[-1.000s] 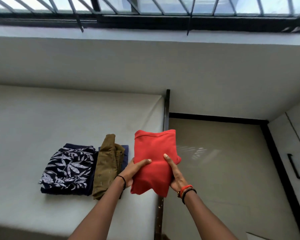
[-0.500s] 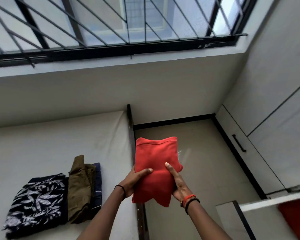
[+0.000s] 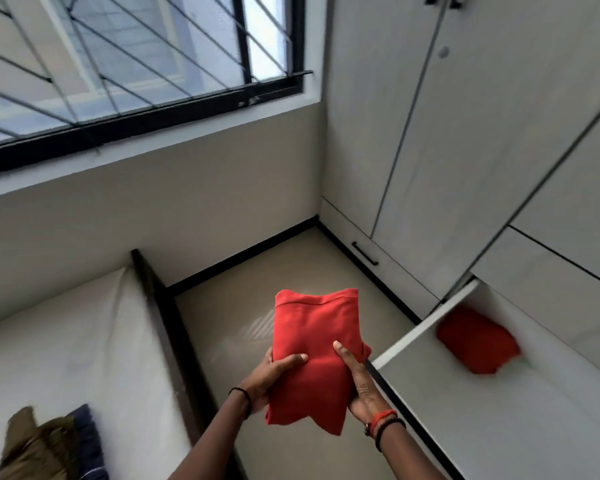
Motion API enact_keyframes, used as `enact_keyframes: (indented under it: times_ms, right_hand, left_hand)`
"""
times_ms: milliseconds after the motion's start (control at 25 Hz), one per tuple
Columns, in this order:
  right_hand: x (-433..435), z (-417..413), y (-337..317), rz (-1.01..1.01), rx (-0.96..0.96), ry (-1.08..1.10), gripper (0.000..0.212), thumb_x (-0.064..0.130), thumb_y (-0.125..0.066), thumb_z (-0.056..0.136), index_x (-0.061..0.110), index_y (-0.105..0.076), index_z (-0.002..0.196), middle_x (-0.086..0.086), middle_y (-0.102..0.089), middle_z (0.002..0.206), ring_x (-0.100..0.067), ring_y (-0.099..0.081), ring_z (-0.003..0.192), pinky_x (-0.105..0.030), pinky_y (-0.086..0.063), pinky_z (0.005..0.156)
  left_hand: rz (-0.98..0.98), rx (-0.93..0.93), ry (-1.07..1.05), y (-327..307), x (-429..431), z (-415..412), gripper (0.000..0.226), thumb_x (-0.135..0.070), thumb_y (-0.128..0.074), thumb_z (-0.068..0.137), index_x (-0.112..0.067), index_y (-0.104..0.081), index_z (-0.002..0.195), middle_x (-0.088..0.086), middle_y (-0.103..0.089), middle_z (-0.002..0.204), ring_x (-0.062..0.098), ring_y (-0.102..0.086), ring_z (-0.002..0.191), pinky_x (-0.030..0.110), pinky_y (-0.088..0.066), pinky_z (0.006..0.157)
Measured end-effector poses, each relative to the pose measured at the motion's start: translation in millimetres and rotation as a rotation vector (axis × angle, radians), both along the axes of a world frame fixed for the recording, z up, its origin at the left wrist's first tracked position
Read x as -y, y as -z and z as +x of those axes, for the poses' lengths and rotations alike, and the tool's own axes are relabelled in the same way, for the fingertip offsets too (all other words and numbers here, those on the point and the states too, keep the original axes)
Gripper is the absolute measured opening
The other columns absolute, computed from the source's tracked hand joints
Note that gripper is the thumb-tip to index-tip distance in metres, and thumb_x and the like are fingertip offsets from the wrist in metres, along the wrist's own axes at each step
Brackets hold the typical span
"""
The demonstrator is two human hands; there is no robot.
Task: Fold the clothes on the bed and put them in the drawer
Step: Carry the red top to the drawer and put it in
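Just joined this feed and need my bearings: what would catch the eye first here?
A folded red garment is held in mid-air at centre between the left hand and right hand, over the floor. To its right an open drawer already holds another red piece. Olive and navy clothes lie on the bed at lower left.

Barred window (image 3: 136, 74), white wardrobe doors (image 3: 430, 133), beige floor (image 3: 291, 265), black skirting (image 3: 239, 257)
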State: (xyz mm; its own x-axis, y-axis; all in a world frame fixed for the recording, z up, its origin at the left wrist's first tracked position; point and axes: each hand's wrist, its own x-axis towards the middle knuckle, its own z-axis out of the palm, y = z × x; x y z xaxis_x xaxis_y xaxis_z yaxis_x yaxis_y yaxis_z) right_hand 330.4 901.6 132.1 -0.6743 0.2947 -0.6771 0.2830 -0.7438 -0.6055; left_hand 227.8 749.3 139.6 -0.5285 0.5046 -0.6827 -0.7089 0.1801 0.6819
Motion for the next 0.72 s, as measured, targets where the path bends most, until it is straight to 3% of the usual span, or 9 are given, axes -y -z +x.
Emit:
enact_keyframes:
  times_ms: [160,360,720]
  right_hand:
    - [-69.4,41.5,5.1,0.009,0.031,0.105,0.051,0.034,-0.079,0.072,0.011,-0.066,0.116,-0.017,-0.070,0.110,-0.033,-0.067,0.103,-0.053,-0.049,0.096]
    - [-154.6,95.2,22.5,-0.035,0.039,0.210,0.050,0.035,-0.075,0.075,0.010,-0.065,0.117,-0.018,-0.070,0.111,-0.034,-0.067,0.104,-0.052,-0.049,0.097]
    - [-278.2,197.9,89.2,-0.118,0.071,0.376,0.053,0.038,-0.075,0.078,0.013,-0.062,0.123,-0.017,-0.068,0.116,-0.033,-0.065,0.108,-0.052,-0.047,0.100]
  left_hand:
    - [-0.014,0.012,0.131,4.8,-80.8,22.5,0.079,-0.025,-0.088,0.057,-0.019,-0.049,0.125,0.012,-0.069,0.112,0.028,-0.069,0.098,0.048,-0.057,0.084]
    - [-0.010,0.019,0.265,11.0,-178.5,62.4,0.066,-0.021,-0.084,0.068,-0.023,-0.050,0.125,0.009,-0.069,0.113,0.027,-0.069,0.098,0.047,-0.057,0.083]
    - [-0.130,0.040,0.518,82.5,-333.0,130.0,0.080,-0.038,-0.089,0.057,-0.033,-0.050,0.127,-0.003,-0.068,0.117,0.018,-0.067,0.103,0.043,-0.056,0.087]
